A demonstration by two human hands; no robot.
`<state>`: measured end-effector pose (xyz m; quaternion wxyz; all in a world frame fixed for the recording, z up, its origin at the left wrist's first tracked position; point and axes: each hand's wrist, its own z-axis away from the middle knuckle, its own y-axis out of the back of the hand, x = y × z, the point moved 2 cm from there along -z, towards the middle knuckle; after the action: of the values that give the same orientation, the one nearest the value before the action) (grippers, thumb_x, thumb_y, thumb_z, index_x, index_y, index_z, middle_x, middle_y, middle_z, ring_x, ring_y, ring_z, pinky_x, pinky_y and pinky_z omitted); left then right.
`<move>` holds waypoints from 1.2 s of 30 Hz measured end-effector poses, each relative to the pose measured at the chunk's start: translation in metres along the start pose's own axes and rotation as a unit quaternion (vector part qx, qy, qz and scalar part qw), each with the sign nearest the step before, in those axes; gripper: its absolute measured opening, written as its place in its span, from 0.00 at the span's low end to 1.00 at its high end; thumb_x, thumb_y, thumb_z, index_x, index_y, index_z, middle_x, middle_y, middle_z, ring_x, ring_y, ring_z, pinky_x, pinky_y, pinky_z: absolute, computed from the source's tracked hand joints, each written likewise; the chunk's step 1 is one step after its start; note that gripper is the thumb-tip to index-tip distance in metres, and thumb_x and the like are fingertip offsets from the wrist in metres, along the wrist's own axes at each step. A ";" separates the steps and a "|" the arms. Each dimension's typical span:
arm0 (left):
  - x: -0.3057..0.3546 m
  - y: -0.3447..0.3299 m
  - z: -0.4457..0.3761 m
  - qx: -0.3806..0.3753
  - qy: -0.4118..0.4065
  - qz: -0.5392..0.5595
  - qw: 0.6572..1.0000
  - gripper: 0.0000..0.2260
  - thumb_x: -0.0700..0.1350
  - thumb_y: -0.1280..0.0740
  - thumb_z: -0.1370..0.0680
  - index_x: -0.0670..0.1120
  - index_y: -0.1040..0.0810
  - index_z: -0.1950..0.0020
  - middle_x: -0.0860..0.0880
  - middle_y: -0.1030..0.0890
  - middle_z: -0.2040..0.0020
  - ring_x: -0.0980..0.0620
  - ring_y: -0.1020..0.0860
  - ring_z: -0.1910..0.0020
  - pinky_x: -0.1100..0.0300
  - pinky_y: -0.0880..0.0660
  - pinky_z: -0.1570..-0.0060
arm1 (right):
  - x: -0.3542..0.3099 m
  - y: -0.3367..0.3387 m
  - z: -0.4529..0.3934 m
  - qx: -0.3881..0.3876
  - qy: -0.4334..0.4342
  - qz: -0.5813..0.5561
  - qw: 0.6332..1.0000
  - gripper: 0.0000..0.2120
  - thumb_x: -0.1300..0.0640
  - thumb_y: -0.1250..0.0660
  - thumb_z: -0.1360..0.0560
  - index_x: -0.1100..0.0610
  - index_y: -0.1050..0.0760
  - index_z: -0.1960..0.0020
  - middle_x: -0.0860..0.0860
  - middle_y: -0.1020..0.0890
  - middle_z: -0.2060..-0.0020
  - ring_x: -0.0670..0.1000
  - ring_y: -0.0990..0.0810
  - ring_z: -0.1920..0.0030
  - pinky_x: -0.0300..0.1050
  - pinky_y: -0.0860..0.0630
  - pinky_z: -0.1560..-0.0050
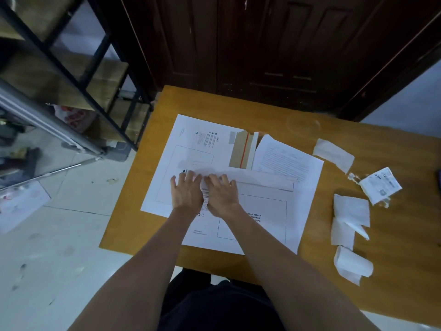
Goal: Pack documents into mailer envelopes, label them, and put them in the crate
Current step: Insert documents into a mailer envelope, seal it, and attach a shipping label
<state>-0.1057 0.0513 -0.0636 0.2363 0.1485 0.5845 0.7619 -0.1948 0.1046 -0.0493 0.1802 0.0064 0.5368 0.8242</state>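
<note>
Two white mailer envelopes lie overlapped on the wooden table [274, 111]. The far envelope [191, 144] has its brown flap with a red strip [242, 151] folded open. The near envelope [260, 211] carries a printed label box. A printed document [284, 158] sticks out behind the near envelope. My left hand [187, 191] and my right hand [223, 193] lie side by side, fingers spread flat, pressing down where the two envelopes meet. A strip of paper shows between the hands.
Peeled label backings [334, 154] [350, 211] and a curled one [352, 265] lie at the right of the table, beside a small stack of printed labels [380, 185]. A black metal shelf [71, 75] stands at left, a dark wooden door behind the table.
</note>
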 end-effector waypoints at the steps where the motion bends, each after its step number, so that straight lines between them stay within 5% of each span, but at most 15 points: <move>1: 0.000 0.000 0.000 -0.002 0.004 -0.007 1.000 0.22 0.46 0.40 0.21 0.53 0.37 0.27 0.50 0.36 0.27 0.48 0.39 0.28 0.47 0.47 0.28 | -0.001 -0.001 0.000 0.000 -0.001 -0.007 1.000 0.32 0.56 0.35 0.26 0.53 0.44 0.26 0.47 0.38 0.31 0.55 0.41 0.30 0.54 0.39 0.32; 5: 0.019 0.014 -0.006 -0.038 0.061 -0.060 0.996 0.17 0.51 0.41 0.22 0.50 0.29 0.34 0.47 0.30 0.33 0.46 0.37 0.30 0.42 0.51 0.27 | 0.011 0.009 -0.011 -0.070 -0.010 -0.146 0.987 0.27 0.57 0.40 0.22 0.51 0.42 0.24 0.50 0.37 0.27 0.55 0.39 0.29 0.55 0.36 0.32; 7: 0.032 0.026 -0.013 -0.040 0.110 -0.034 0.993 0.16 0.51 0.41 0.23 0.46 0.28 0.38 0.43 0.29 0.36 0.44 0.37 0.32 0.42 0.49 0.27 | 0.035 0.019 -0.009 -0.065 -0.075 -0.394 0.914 0.24 0.61 0.39 0.22 0.52 0.35 0.27 0.52 0.31 0.31 0.54 0.32 0.31 0.49 0.33 0.35; 10: 0.061 0.043 -0.028 0.018 0.109 0.053 0.992 0.19 0.45 0.37 0.25 0.40 0.33 0.35 0.40 0.33 0.35 0.41 0.35 0.34 0.47 0.39 0.32 | 0.087 0.033 0.010 0.065 -0.200 -0.601 0.771 0.14 0.63 0.37 0.24 0.57 0.23 0.40 0.55 0.20 0.44 0.55 0.22 0.41 0.45 0.28 0.47; 14: 0.137 0.065 -0.049 0.030 -0.022 0.253 0.967 0.13 0.38 0.37 0.24 0.40 0.28 0.40 0.41 0.32 0.38 0.42 0.29 0.40 0.50 0.29 0.41 | 0.177 0.049 0.041 0.231 -0.301 -0.597 0.707 0.14 0.67 0.41 0.24 0.57 0.22 0.44 0.54 0.20 0.44 0.53 0.23 0.42 0.37 0.29 0.49; 19: 0.262 0.079 -0.054 -0.191 -0.063 0.450 0.870 0.09 0.43 0.38 0.22 0.42 0.22 0.46 0.43 0.22 0.42 0.45 0.23 0.44 0.56 0.27 0.45 | 0.271 0.054 0.090 0.347 -0.414 -0.384 0.749 0.14 0.66 0.40 0.26 0.61 0.20 0.44 0.58 0.26 0.38 0.60 0.28 0.38 0.48 0.30 0.43; 22: 0.320 0.079 -0.044 -0.319 -0.036 0.522 0.790 0.10 0.46 0.37 0.21 0.44 0.22 0.42 0.46 0.21 0.48 0.49 0.23 0.51 0.60 0.29 0.59 | 0.302 0.042 0.108 0.258 -0.443 -0.280 0.812 0.17 0.61 0.40 0.24 0.56 0.22 0.37 0.53 0.35 0.28 0.58 0.37 0.30 0.50 0.35 0.35; 26: 0.366 0.073 -0.031 -0.316 -0.088 0.493 0.806 0.10 0.45 0.38 0.20 0.46 0.21 0.43 0.49 0.23 0.49 0.54 0.24 0.55 0.68 0.31 0.62 | 0.332 0.022 0.128 0.119 -0.435 -0.270 0.851 0.22 0.60 0.45 0.22 0.53 0.32 0.29 0.50 0.42 0.24 0.54 0.50 0.23 0.52 0.44 0.27; 30: 0.380 0.054 -0.022 -0.274 -0.186 0.338 0.881 0.16 0.44 0.32 0.24 0.42 0.24 0.38 0.44 0.22 0.41 0.46 0.24 0.42 0.58 0.27 0.49 | 0.350 0.012 0.146 0.218 -0.425 -0.406 0.779 0.23 0.69 0.45 0.26 0.59 0.28 0.33 0.56 0.29 0.32 0.59 0.31 0.32 0.53 0.33 0.33; 33: 0.377 0.040 -0.017 -0.231 -0.195 0.224 0.927 0.28 0.45 0.26 0.30 0.42 0.32 0.33 0.42 0.29 0.36 0.42 0.29 0.36 0.48 0.27 0.43 | 0.360 0.004 0.159 0.295 -0.414 -0.463 0.725 0.21 0.71 0.45 0.24 0.63 0.28 0.33 0.56 0.28 0.32 0.57 0.29 0.33 0.51 0.31 0.35; 36: 0.376 0.032 -0.010 -0.172 -0.240 0.099 0.950 0.34 0.48 0.25 0.31 0.46 0.38 0.30 0.44 0.34 0.33 0.43 0.34 0.33 0.51 0.31 0.40 | 0.368 -0.005 0.163 0.274 -0.403 -0.447 0.750 0.19 0.69 0.42 0.24 0.61 0.25 0.35 0.55 0.29 0.31 0.55 0.31 0.31 0.49 0.31 0.34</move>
<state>-0.4337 0.2370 -0.0541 0.3150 0.3414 0.3531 0.8121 -0.5045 0.3620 -0.0518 0.7179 0.1465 0.5592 0.3880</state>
